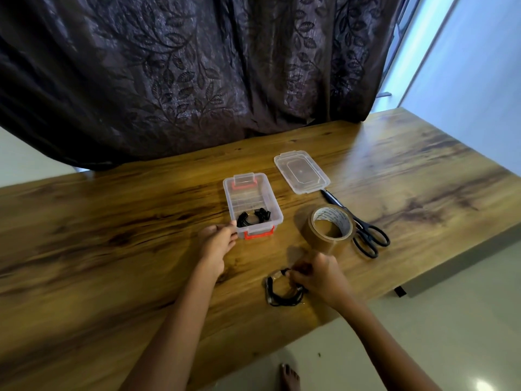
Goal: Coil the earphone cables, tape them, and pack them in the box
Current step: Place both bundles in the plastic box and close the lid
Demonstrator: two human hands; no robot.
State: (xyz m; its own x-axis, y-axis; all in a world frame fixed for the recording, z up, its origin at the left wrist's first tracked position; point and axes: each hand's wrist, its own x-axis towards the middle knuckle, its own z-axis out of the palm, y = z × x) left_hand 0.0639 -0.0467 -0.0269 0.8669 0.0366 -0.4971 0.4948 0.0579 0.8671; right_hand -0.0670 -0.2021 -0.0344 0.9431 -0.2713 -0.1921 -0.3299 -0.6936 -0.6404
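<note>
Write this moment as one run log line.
left hand: holds box | right hand: grips coiled earphone | packed coil: in box | lid: off

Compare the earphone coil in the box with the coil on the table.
The boxed coil lies inside the clear box, untouched; the table coil lies on the wooden table, gripped by the right hand. The boxed coil looks bunched; the table coil forms a wider open ring. Both are black cable.

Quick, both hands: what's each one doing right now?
Left hand: pinching the box at its near left corner.
Right hand: closed on the coiled earphone cable.
</note>
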